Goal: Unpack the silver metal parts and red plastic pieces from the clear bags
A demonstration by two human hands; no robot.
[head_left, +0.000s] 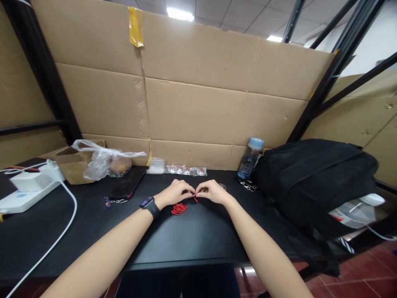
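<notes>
My left hand (pixel 175 193) and my right hand (pixel 212 191) meet over the black table (pixel 93 223), fingers curled. Together they pinch a thin red string (pixel 195 197) between their fingertips. A small pile of red string (pixel 179 208) lies on the table just below my left hand. A dark smartwatch (pixel 150 206) sits on my left wrist.
A black backpack (pixel 313 178) fills the right side, with a blue-capped bottle (pixel 250 158) and keys (pixel 248 186) beside it. A row of small clear packets (pixel 185 170) lines the cardboard wall. At left are a plastic bag (pixel 105 161), a phone (pixel 126 185) and a white power strip (pixel 25 191).
</notes>
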